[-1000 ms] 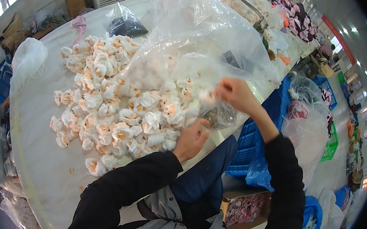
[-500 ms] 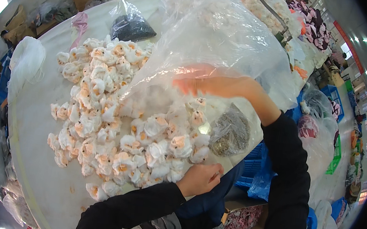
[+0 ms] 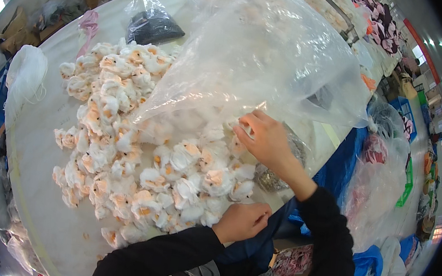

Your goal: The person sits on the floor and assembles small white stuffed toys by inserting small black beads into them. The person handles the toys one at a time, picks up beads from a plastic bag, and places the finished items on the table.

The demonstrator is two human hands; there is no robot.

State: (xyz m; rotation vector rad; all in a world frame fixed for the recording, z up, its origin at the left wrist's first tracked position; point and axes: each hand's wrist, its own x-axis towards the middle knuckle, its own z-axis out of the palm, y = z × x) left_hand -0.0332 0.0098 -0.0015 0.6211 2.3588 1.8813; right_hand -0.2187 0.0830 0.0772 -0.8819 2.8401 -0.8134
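Small fluffy white-and-peach plush pieces (image 3: 191,159) lie in a wide heap on the pale table. My right hand (image 3: 266,142) is at the heap's right side, fingers curled onto a plush piece (image 3: 236,146) just below the edge of a large clear plastic bag (image 3: 242,58). At the near edge of the heap, my left hand (image 3: 242,222) is closed with its thumb side up; whatever it may hold is hidden. Partly behind my right wrist lies a clear bag of dark small parts (image 3: 271,179). The big bag covers some of the plush pieces.
A bag of black material (image 3: 154,28) and a pink plastic bag (image 3: 88,28) lie at the far left of the table (image 3: 35,170). A bundle of white thread (image 3: 26,73) hangs over the left edge. Blue crates and filled bags (image 3: 376,151) stand to the right.
My right hand has come down from the big plastic bag to the plush pieces, its fingers curling. The bag has settled lower and to the right. My left hand has barely moved.
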